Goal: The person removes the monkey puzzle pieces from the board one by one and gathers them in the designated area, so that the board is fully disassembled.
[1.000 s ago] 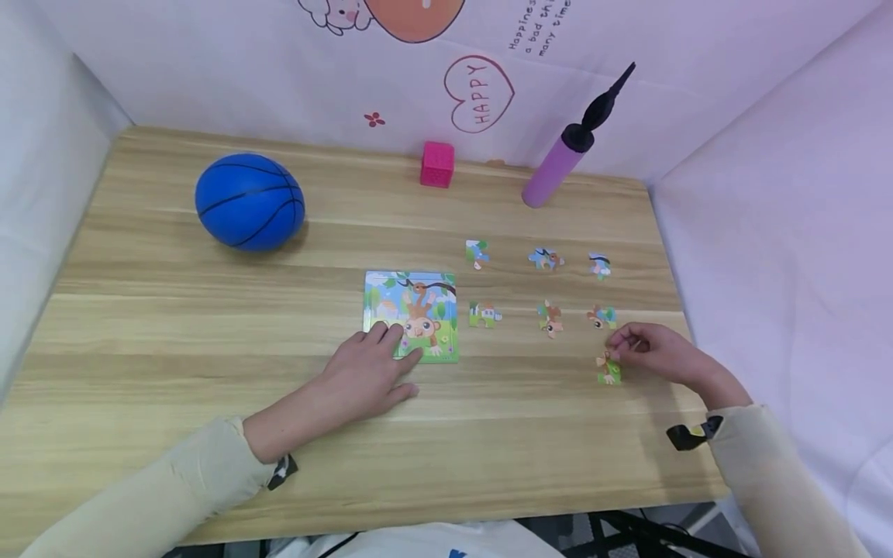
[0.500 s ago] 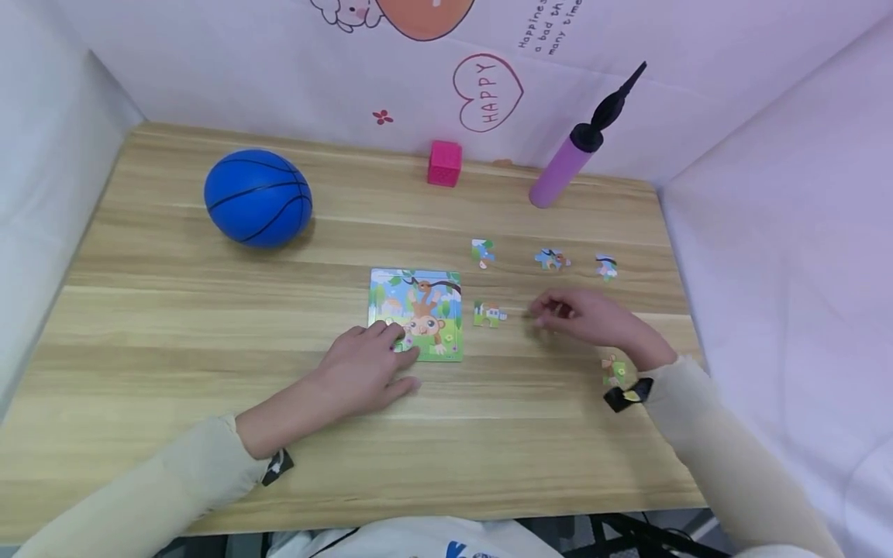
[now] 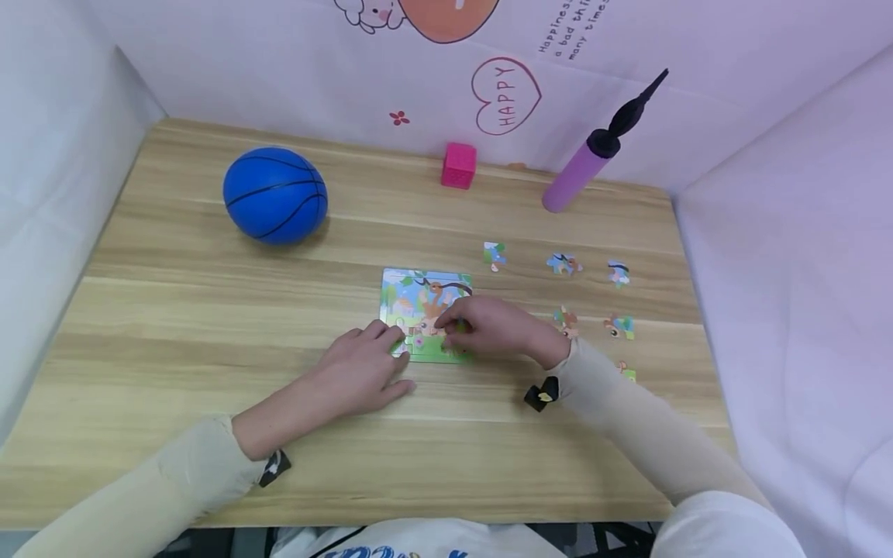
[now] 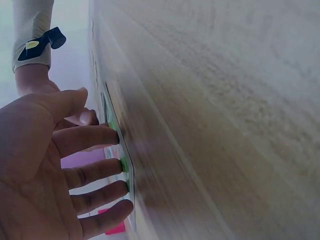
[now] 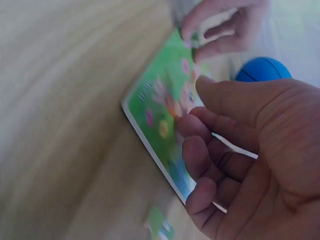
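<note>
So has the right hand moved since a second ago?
Yes. The right hand has travelled left along the wooden table, away from the loose pieces near the right edge, and is now over the square monkey-picture puzzle board.

You see a matt wooden table with visible grain, a glossy printed cardboard puzzle board, a smooth rubber-like blue ball, and cloth walls.

Wooden table, white printed backdrop
</note>
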A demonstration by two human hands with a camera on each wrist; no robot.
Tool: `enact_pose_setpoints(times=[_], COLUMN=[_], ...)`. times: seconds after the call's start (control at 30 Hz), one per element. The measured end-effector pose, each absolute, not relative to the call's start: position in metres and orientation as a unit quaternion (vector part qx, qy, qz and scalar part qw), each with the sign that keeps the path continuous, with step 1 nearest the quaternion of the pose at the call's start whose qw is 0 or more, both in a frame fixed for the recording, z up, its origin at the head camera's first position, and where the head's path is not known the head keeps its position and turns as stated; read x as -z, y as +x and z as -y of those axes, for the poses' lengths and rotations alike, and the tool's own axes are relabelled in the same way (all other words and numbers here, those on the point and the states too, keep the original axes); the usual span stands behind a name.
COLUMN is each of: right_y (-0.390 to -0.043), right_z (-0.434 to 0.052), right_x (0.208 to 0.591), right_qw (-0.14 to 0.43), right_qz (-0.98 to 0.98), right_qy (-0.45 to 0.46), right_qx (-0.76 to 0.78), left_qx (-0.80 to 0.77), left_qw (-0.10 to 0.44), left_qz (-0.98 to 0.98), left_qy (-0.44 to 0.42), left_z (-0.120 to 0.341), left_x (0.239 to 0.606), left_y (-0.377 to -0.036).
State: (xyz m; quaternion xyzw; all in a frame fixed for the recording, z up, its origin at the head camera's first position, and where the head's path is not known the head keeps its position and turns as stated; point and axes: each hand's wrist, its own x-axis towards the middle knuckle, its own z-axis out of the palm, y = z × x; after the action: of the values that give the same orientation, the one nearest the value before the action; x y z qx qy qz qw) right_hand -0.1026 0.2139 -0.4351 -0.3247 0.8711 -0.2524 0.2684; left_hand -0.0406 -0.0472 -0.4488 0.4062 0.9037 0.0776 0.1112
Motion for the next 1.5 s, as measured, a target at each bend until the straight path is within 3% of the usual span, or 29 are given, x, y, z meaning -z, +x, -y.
enact_pose_setpoints(times=[0.97,1.5], right_y=[-0.091,-0.041], right_z=[-0.21,-0.374], right_x=[0.444,0.42], right_qw=[0.238,0.303], right_qz=[-0.868,-0.885], right_qy=[-0.26,-0.134], right_qx=[0.349,0.328], left_qx=[-0.082,-0.086], left_qw=[0.118,0.124], left_qz=[-0.899,-0.896], left_qy=[0.414,0.419], left_z=[0.045,0.044], left_x=[0.451,0.449], left_y=[-0.046,-0.048])
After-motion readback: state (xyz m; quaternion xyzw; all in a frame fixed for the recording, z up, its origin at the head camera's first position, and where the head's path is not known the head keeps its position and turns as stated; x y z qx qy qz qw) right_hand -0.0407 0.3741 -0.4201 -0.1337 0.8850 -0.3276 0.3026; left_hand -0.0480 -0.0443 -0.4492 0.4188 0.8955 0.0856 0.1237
